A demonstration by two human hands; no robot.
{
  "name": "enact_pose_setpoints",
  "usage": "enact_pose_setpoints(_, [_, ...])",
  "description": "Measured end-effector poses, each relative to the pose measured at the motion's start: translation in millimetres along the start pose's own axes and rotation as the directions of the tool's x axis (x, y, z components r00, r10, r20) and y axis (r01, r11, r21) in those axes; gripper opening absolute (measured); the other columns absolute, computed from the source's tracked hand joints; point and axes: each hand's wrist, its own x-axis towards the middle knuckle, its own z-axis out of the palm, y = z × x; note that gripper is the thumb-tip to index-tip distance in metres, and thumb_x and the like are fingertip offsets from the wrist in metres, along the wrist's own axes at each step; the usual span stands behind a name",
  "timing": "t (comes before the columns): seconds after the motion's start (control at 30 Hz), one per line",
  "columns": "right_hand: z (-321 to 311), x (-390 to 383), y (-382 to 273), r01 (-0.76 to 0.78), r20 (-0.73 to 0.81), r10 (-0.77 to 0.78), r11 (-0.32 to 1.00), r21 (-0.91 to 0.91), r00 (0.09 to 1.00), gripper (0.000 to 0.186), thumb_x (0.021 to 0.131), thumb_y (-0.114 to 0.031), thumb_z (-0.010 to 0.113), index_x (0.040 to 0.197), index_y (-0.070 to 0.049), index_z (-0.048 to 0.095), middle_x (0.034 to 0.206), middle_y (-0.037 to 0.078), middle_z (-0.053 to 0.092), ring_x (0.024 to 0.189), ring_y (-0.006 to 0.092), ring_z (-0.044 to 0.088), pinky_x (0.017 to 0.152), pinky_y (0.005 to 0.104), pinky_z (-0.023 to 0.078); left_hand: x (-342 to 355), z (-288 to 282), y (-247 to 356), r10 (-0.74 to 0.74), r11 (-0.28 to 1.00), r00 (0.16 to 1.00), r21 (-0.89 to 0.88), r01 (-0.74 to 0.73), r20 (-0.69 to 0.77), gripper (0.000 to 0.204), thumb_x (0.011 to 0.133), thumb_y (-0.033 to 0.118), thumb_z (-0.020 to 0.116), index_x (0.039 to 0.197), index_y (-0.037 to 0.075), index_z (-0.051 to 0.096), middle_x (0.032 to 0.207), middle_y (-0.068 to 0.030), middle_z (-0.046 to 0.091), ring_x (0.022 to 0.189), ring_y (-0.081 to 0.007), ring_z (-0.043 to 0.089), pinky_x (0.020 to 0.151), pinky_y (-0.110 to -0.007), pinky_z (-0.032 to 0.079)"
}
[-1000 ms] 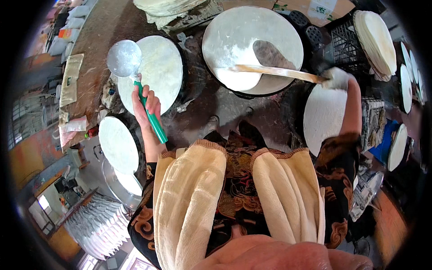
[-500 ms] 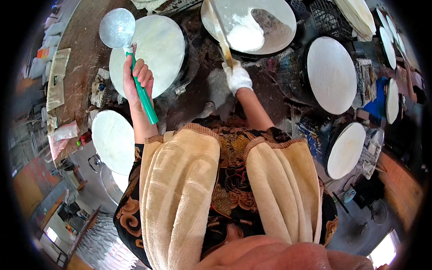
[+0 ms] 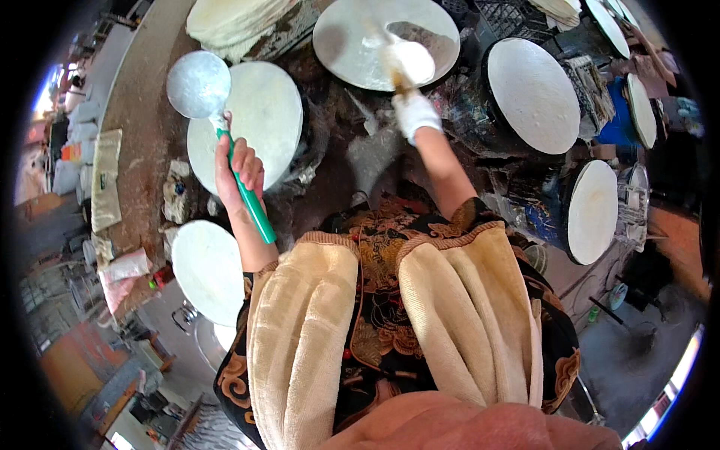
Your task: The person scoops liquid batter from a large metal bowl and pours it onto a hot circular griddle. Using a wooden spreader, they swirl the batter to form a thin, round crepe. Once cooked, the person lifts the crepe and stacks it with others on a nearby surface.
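Note:
My left hand point(image 3: 238, 161) is closed on the green handle of a large metal ladle point(image 3: 199, 84), whose round head is over the left griddle point(image 3: 268, 131) with its pale sheet. My right hand point(image 3: 416, 116), in a white glove, grips a flat wooden spreader point(image 3: 402, 81), motion-blurred, over the large top griddle point(image 3: 341, 37). On that griddle a patch of white batter point(image 3: 417, 61) lies beside a darker, uncoated area.
Round griddles with pale sheets surround me: right point(image 3: 534, 96), lower right point(image 3: 592, 211), lower left point(image 3: 206, 270). Stacks of sheets point(image 3: 240, 22) lie at top left and top right. A counter point(image 3: 139, 97) runs along the left. Another person's arm point(image 3: 652, 56) shows at far right.
My right hand has swung from the right in toward the middle with the spreader, which points away from me. My left hand still holds the ladle. The view has shifted over the griddles.

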Motion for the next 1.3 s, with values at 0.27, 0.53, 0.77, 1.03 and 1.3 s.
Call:
enact_pose_setpoints(0.27, [-20, 2, 68, -0.074, -0.010, 0.074, 0.974, -0.213, 0.997, 0.033, 0.094, -0.030, 0.042, 0.116, -0.007, 0.052, 0.096, 0.025, 0.065, 0.092, 0.0428, 0.062, 0.081, 0.0514, 0.048, 5, 26, -8, 0.052, 0.999, 0.993, -0.004, -0.052, -0.106, 0.027, 0.101, 0.028, 0.039, 0.112, 0.010, 0.056, 0.051, 0.0036, 0.035, 0.032, -0.0067, 0.030, 0.027, -0.021, 0.023])
enact_pose_setpoints(0.53, [-18, 6, 35, 0.164, 0.101, -0.148, 0.972, -0.167, 0.984, 0.040, 0.094, -0.036, 0.040, 0.109, -0.002, 0.057, 0.095, 0.024, 0.065, 0.093, 0.0392, 0.063, 0.083, 0.0474, 0.050, 39, 36, -39, -0.086, 0.996, 0.994, -0.015, 0.085, -0.067, 0.032, 0.100, 0.029, 0.041, 0.073, 0.011, 0.045, 0.048, 0.0031, 0.035, 0.031, -0.0070, 0.031, 0.026, -0.020, 0.024])
enact_pose_setpoints(0.77, [-58, 39, 101, 0.011, -0.066, -0.029, 0.968, -0.251, 0.997, 0.038, 0.094, -0.037, 0.042, 0.108, -0.006, 0.057, 0.088, 0.023, 0.065, 0.084, 0.0405, 0.063, 0.073, 0.0513, 0.049, 41, 34, -38, -0.060, 0.997, 0.998, -0.054, 0.059, -0.020, 0.026, 0.100, 0.025, 0.041, 0.119, 0.008, 0.050, 0.052, 0.0023, 0.037, 0.033, -0.0073, 0.032, 0.026, -0.020, 0.028])
enact_pose_setpoints(1.03, [-66, 13, 85, 0.116, 0.127, -0.091, 0.972, -0.202, 0.988, 0.042, 0.092, -0.042, 0.044, 0.106, -0.006, 0.059, 0.094, 0.023, 0.065, 0.090, 0.0401, 0.062, 0.082, 0.0483, 0.048, 50, 32, -51, -0.116, 0.993, 0.993, -0.016, 0.116, 0.007, 0.034, 0.101, 0.025, 0.040, 0.133, 0.013, 0.043, 0.053, 0.0044, 0.036, 0.033, -0.0053, 0.032, 0.026, -0.020, 0.027])
enact_pose_setpoints(1.3, [-79, 51, 120, 0.215, -0.106, -0.232, 0.965, -0.150, 0.967, 0.036, 0.090, -0.038, 0.051, 0.098, -0.005, 0.064, 0.097, 0.022, 0.063, 0.093, 0.0388, 0.061, 0.083, 0.0455, 0.048, 64, 42, -65, -0.165, 0.984, 0.985, -0.057, 0.168, 0.050, 0.033, 0.101, 0.022, 0.039, 0.133, 0.012, 0.043, 0.052, 0.0030, 0.036, 0.033, -0.0063, 0.033, 0.026, -0.019, 0.029])
